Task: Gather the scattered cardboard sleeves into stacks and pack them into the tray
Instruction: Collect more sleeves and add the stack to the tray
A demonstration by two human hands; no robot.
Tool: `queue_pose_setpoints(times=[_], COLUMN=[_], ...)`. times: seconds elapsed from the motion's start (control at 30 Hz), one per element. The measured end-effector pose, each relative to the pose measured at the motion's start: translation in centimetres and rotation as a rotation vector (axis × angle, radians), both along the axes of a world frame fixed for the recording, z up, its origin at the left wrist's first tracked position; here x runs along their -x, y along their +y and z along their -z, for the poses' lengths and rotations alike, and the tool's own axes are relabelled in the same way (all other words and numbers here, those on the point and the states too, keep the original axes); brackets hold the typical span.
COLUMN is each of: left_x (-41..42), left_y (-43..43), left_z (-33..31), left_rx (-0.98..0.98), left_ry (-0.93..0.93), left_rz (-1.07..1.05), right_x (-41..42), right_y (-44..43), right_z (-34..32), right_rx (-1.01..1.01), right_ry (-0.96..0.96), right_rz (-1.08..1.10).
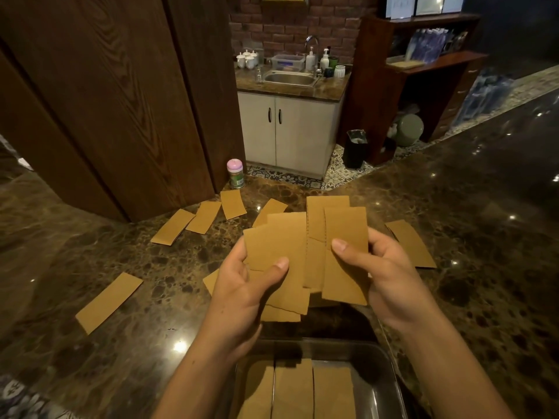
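My left hand (245,293) grips a loose fan of brown cardboard sleeves (278,246), thumb on top. My right hand (384,267) pinches another bunch of sleeves (344,255) beside them; the two bunches overlap above the counter. Below my hands stands a metal tray (384,385) holding three rows of stacked sleeves (302,391). Loose sleeves lie on the marble counter: one at the left (109,302), three at the back left (203,217), one at the right (413,243). More sleeves lie partly hidden behind my hands.
A small pink-lidded jar (235,173) stands at the counter's far edge beside a dark wooden panel (106,116). Beyond the counter are a sink cabinet (290,131), a black bin (356,148) and wooden shelves (423,71).
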State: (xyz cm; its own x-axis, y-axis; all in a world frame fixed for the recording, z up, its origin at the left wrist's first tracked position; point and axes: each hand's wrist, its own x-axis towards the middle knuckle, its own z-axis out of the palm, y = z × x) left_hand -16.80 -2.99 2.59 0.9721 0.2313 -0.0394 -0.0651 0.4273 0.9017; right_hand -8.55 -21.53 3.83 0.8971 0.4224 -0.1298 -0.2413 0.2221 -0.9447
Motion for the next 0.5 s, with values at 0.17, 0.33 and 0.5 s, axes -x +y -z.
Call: queue_pose_setpoints(times=[0.17,0.33,0.5], left_x=[-0.4,-0.3,-0.2], left_y=[-0.5,-0.6,-0.5], left_z=[0.3,0.4,0.4], left_rx=[-0.012,0.052,-0.019], left_ry=[-0.008,0.043,0.070], left_rz=[-0.112,-0.134,-0.129], right_x=[2.3,2.9,2.7], right_y=[1.0,1.4,1.2], right_z=[1.1,1.4,1.2], right_rx=[-0.026,0.019,0.098], right_ry=[0.033,0.020,-0.117], right_rz=[-0.035,-0.028,0.076])
